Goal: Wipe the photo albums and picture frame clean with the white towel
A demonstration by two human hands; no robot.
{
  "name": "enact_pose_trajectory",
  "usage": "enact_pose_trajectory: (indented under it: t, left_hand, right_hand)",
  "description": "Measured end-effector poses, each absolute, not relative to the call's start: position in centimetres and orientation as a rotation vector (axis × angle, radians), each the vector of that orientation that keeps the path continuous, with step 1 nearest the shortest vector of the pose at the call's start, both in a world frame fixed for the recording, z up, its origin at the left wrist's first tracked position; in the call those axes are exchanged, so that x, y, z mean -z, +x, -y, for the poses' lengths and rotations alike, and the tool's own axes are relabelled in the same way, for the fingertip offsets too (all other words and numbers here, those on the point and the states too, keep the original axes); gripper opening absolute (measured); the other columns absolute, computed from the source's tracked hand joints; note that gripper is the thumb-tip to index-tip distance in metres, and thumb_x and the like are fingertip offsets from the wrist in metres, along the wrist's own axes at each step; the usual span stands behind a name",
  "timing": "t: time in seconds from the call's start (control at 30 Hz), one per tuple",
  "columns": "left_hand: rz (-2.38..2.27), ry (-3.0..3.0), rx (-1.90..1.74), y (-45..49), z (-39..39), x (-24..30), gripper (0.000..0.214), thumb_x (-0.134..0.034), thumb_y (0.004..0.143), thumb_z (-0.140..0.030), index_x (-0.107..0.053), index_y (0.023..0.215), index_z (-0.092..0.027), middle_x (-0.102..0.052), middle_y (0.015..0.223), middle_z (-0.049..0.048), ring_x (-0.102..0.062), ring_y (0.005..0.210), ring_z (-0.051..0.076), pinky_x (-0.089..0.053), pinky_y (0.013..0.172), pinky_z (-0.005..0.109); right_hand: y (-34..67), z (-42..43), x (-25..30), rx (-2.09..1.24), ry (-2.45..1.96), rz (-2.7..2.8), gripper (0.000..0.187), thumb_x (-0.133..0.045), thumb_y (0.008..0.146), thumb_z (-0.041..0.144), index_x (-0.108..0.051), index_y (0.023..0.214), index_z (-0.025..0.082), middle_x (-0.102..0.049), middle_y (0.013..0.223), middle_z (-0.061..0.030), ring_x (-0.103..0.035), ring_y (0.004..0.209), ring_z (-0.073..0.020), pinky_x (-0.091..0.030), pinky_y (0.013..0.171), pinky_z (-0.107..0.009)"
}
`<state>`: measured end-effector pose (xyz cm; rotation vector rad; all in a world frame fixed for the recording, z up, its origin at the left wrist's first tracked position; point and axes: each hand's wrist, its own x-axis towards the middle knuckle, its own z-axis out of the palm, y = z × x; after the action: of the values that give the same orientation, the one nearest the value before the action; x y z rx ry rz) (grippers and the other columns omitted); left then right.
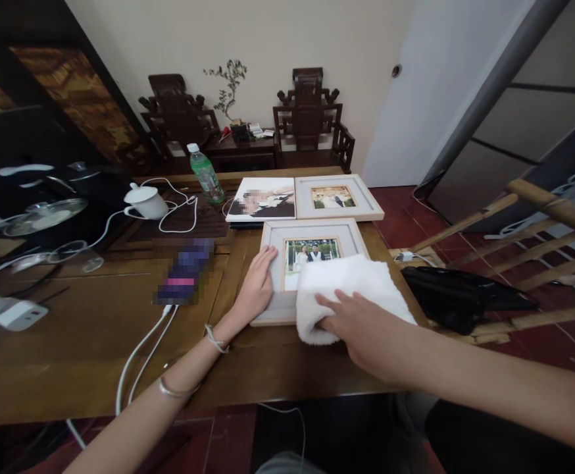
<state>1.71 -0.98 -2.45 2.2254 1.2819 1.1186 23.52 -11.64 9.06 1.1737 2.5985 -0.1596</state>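
Observation:
A picture frame (274,299) with pale wooden edges and a photo of two people lies flat on the wooden table. My left hand (258,283) grips its left edge, fingers together over the rim and thumb out of sight. On the frame's lower right rests a folded white towel (361,283), which covers part of the photo and that corner. My right hand (356,322) holds the towel from above, pressing it against the frame; some of its fingers are hidden in the folds.
Behind lie a second picture frame (361,204) and a white-edged photo album or box (262,197). A green bottle (206,174), a lidded white cup (147,201) and a phone (183,271) with cables stand or lie leftward. A black bag (445,296) is at right.

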Motion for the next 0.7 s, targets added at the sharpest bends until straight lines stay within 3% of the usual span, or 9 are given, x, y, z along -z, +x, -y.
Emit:
enact_pose_trajectory:
  t: [0.17,0.37,0.53,0.7]
  left_hand:
    - [-1.268,2.221,-1.101,1.6,0.8,2.4,0.049,-0.036,0.086,-0.009,-0.048,0.133,-0.017,-0.047,0.142,0.0109,-0.036,0.137,0.024,-0.025,0.116,0.048]
    - [-1.246,2.232,-1.140,1.6,0.7,2.6,0.048,-0.038,0.086,-0.009,-0.049,0.132,-0.017,-0.048,0.141,0.0117,-0.037,0.136,0.024,-0.026,0.115,0.049]
    - [-1.247,2.231,-1.142,1.5,0.7,2.6,0.048,-0.037,0.086,-0.007,-0.050,0.132,-0.016,-0.048,0.141,0.0121,-0.038,0.136,0.024,-0.027,0.115,0.048]
    - [-1.257,2.238,-1.145,1.7,0.6,2.8,0.048,-0.037,0.086,-0.007,-0.051,0.131,-0.017,-0.049,0.141,0.0114,-0.037,0.136,0.024,-0.027,0.115,0.049]
  right_hand:
    - [23.3,10.4,-7.6,0.117,1.197,-2.695,0.061,-0.054,0.071,0.002,-0.056,0.129,0.020,-0.037,0.149,-0.0117,-0.036,0.132,-0.0394,-0.040,0.100,-0.055]
    - [26.1,2.3,-5.5,-0.263,1.363,-2.674,0.061,-0.046,0.072,-0.006,-0.058,0.128,0.017,-0.026,0.154,-0.0114,-0.023,0.138,-0.0400,-0.028,0.107,-0.059]
    - [27.5,-2.3,-5.0,-0.387,1.434,-2.656,0.063,-0.042,0.073,-0.007,-0.057,0.130,0.017,-0.028,0.153,-0.0121,-0.025,0.136,-0.0425,-0.030,0.103,-0.063]
    - [26.3,0.7,-5.3,-0.276,1.304,-2.636,0.058,-0.044,0.074,-0.004,-0.058,0.127,0.015,-0.031,0.151,-0.0138,-0.028,0.134,-0.0446,-0.030,0.102,-0.064]
